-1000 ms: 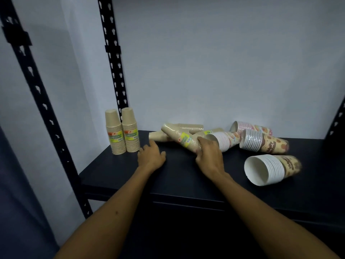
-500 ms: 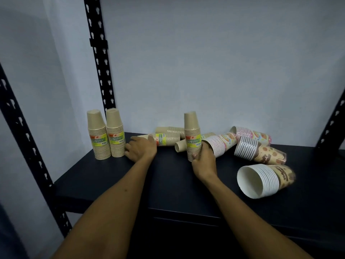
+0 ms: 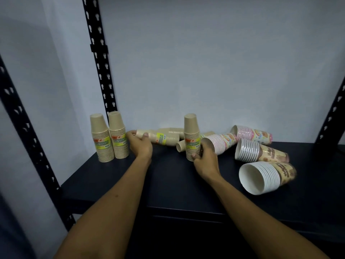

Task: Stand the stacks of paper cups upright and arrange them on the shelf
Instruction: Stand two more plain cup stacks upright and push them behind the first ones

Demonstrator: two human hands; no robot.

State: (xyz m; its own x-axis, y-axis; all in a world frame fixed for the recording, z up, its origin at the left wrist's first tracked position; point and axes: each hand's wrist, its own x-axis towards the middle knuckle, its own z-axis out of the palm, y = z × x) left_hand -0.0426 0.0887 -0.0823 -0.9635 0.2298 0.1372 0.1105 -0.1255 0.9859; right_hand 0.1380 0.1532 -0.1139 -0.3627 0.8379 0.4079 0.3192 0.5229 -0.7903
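cup stack now upright, gripped

Dim cool indoor light, soft shadows on the wall, slight blur, wide-angle bending at edges

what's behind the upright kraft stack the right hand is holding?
Behind the upright kraft stack that the right hand grips, two kraft stacks lie on their sides: one's small end pokes out left, another lies further back. Their middles are covered.
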